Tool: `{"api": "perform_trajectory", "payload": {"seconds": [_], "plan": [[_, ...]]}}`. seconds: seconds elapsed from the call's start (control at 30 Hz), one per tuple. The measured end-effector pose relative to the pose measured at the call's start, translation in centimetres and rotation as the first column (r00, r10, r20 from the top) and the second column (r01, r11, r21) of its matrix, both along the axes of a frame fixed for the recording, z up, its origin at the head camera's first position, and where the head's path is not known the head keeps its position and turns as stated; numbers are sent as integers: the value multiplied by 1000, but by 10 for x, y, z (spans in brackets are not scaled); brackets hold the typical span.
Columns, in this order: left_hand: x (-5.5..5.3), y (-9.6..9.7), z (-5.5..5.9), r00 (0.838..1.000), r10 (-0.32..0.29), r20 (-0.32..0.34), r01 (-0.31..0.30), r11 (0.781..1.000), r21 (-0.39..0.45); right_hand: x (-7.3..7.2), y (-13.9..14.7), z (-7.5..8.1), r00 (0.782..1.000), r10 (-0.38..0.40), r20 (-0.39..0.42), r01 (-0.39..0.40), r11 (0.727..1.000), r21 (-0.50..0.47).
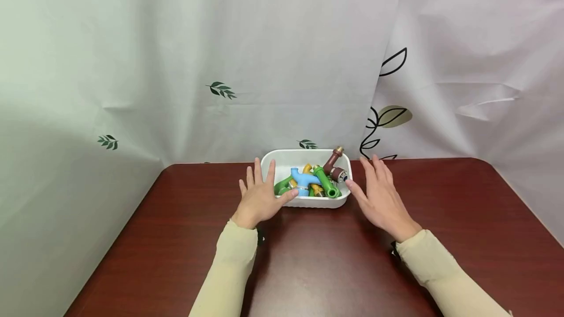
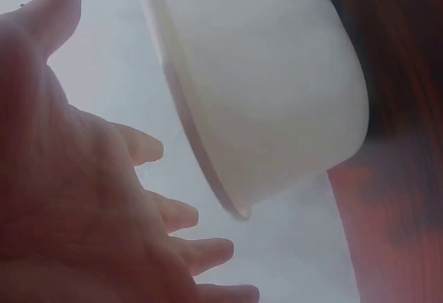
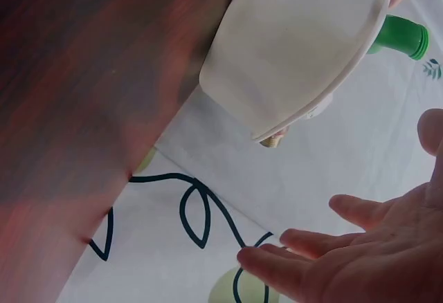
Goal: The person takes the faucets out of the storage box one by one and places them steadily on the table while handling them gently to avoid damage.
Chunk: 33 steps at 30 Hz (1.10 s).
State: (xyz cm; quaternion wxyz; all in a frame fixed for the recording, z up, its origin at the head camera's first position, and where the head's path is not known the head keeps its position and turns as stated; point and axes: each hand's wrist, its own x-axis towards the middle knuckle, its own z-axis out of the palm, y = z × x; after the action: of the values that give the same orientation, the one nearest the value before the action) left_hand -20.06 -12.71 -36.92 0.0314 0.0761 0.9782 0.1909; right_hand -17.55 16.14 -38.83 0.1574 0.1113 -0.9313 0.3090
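A white tub (image 1: 315, 203) stands at the far edge of the table, holding several toy-like pipe fittings. Among them are a light blue branched piece (image 1: 303, 180), a green tube (image 1: 326, 181), yellow parts (image 1: 317, 190) and a dark red fitting (image 1: 333, 163) that leans over the right rim. My left hand (image 1: 259, 200) is spread at the tub's left side, its thumb overlapping the front rim in the head view. At the right side, my right hand (image 1: 380, 199) holds its fingers extended, the thumb near the rim. Both wrist views show empty palms beside the tub (image 2: 270, 75).
The dark red wooden table (image 1: 317, 263) runs from the tub toward me. Right behind its far edge hangs a pale sheet (image 1: 282, 62) with leaf prints, which also covers the left and right sides.
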Motion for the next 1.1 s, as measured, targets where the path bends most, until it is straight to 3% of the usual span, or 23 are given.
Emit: {"api": "perform_trajectory", "payload": {"seconds": [0.5, 0.67, 0.9, 1.1], "plan": [[-9, -3, -11, 1000, 13, 0, -13, 998, 60, -12, -12, 2, 997, 68, -33, -69, 997, -38], [-11, -4, -16, 1000, 18, 6, -19, 997, 70, -11, -19, 4, 996, 88, -25, -89, 996, -32], [-12, -3, -18, 1000, 14, -5, -13, 997, 82, -10, -30, 3, 988, 122, -98, -126, 991, -38], [-11, -2, -20, 1000, 8, -13, -6, 994, 113, -9, -38, 2, 984, 141, -112, -146, 988, -42]]}}
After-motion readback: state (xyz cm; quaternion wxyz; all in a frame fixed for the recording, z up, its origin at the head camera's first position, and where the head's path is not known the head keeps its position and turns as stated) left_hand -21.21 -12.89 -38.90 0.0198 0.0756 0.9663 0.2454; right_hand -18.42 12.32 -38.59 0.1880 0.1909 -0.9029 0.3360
